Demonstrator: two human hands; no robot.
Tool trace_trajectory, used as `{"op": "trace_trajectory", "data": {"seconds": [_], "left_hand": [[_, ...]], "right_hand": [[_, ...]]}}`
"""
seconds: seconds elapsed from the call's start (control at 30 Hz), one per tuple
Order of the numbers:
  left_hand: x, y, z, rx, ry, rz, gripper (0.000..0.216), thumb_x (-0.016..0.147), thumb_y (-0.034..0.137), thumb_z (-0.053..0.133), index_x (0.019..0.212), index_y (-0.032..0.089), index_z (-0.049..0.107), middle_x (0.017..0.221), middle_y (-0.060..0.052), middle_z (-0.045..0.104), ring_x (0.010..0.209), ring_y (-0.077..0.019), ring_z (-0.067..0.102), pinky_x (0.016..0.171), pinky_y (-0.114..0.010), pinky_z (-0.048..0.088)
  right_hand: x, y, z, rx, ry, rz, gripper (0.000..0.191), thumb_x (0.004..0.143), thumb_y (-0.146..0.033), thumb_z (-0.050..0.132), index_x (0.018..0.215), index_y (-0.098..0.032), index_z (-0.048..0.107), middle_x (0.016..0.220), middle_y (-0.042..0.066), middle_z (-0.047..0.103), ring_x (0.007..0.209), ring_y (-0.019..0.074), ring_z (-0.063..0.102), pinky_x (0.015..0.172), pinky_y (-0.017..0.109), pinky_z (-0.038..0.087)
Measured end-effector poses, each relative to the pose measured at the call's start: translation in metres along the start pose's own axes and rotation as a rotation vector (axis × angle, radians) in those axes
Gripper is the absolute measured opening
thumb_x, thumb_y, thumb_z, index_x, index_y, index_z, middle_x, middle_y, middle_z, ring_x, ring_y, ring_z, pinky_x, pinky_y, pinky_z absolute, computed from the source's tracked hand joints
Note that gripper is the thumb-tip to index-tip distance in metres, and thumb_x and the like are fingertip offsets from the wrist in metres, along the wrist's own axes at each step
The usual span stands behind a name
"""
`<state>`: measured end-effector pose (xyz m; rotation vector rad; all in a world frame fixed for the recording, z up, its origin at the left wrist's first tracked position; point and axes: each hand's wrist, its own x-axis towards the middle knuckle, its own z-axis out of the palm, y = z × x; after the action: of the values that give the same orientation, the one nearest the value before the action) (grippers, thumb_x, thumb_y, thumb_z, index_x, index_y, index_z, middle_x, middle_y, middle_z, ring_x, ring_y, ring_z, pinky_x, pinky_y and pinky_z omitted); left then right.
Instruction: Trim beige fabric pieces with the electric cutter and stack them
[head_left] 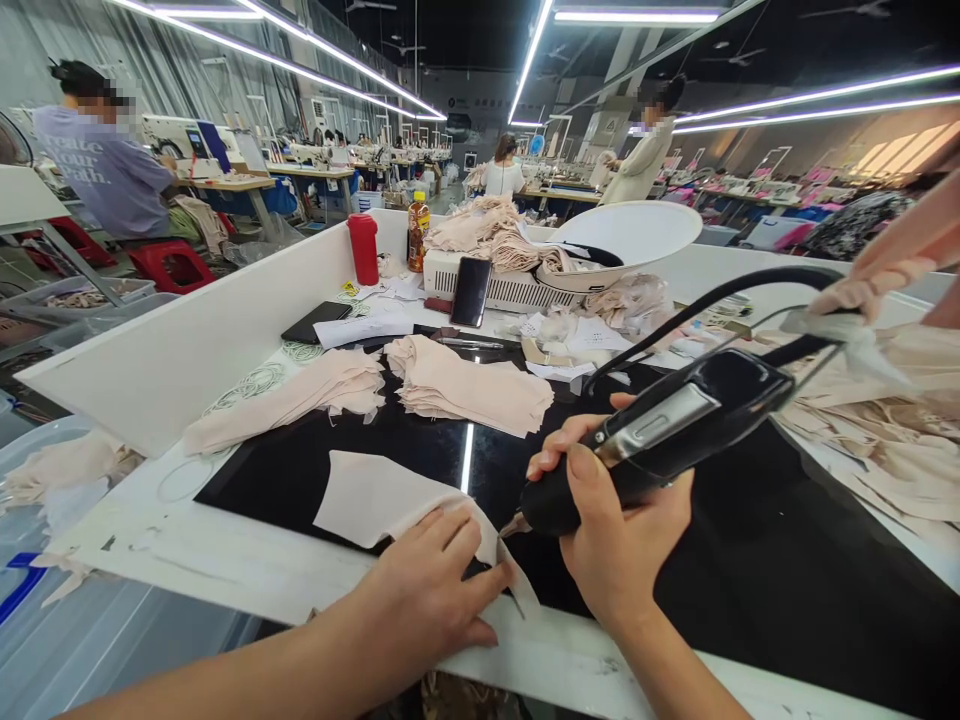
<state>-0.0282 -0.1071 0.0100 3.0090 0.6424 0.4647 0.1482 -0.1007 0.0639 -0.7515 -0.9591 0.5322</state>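
Note:
My left hand lies on a pale fabric piece near the front edge of a black board, fingers stretched over it and pressing down. A curved strip of the piece's right edge pokes out past my fingers. Wrapped around a black corded hand tool with a silver lever, my right hand holds it tilted, narrow metal tip down. That tip is at the fabric's edge, just right of my left fingers; whether it touches the cloth is hard to tell. Two stacks of beige fabric pieces lie behind.
A phone leans against a white vented box carrying more fabric. Nearby are a red cup and a bottle. The tool's cable arcs over the right side. Loose cloth heaps there. Several people sit or stand beyond.

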Motion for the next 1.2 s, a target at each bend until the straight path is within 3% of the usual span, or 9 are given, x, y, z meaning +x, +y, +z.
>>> {"op": "trace_trajectory", "data": {"seconds": [0.13,0.23,0.5,0.8,1.2], "left_hand": [[-0.008,-0.012,-0.02,-0.201,-0.102,-0.065,0.048,0.097,0.036,0.078,0.139,0.023,0.058,0.136,-0.014,0.061,0.13,-0.0323,0.062,0.109,-0.046,0.057],[-0.013,-0.016,-0.023,-0.242,-0.131,-0.124,0.043,0.1,0.032,0.072,0.14,0.021,0.058,0.145,-0.016,0.057,0.134,-0.0331,0.06,0.109,-0.047,0.058],[-0.007,-0.007,-0.019,-0.131,-0.1,-0.085,0.055,0.091,0.036,0.084,0.138,0.017,0.061,0.142,-0.02,0.059,0.133,-0.0376,0.06,0.11,-0.051,0.056],[-0.009,-0.003,-0.006,0.036,0.012,-0.024,0.062,0.088,0.047,0.086,0.136,0.014,0.062,0.136,-0.022,0.066,0.126,-0.0362,0.067,0.108,-0.047,0.058],[-0.008,-0.001,-0.004,0.049,0.02,-0.037,0.068,0.083,0.053,0.088,0.132,0.014,0.063,0.139,-0.022,0.065,0.129,-0.0352,0.065,0.111,-0.046,0.055]], "right_hand": [[-0.007,-0.007,0.0,-0.005,0.029,-0.007,0.044,0.087,-0.018,0.082,0.123,-0.029,0.059,0.086,-0.005,0.071,0.061,0.0131,0.067,0.06,0.031,0.06],[-0.011,-0.013,0.001,-0.01,0.047,-0.004,0.046,0.086,-0.017,0.082,0.125,-0.028,0.059,0.085,-0.004,0.071,0.062,0.0139,0.067,0.06,0.032,0.06],[-0.015,-0.015,0.001,0.003,0.052,0.01,0.047,0.085,-0.013,0.082,0.125,-0.028,0.06,0.086,-0.005,0.072,0.062,0.0132,0.067,0.059,0.03,0.06],[-0.006,-0.014,0.002,0.005,0.05,-0.013,0.044,0.086,-0.016,0.082,0.123,-0.027,0.06,0.084,-0.005,0.072,0.06,0.0145,0.067,0.059,0.032,0.06],[-0.004,-0.004,0.008,0.001,0.035,0.012,0.044,0.087,-0.016,0.081,0.124,-0.03,0.06,0.084,-0.006,0.071,0.062,0.0143,0.066,0.06,0.032,0.06]]}}
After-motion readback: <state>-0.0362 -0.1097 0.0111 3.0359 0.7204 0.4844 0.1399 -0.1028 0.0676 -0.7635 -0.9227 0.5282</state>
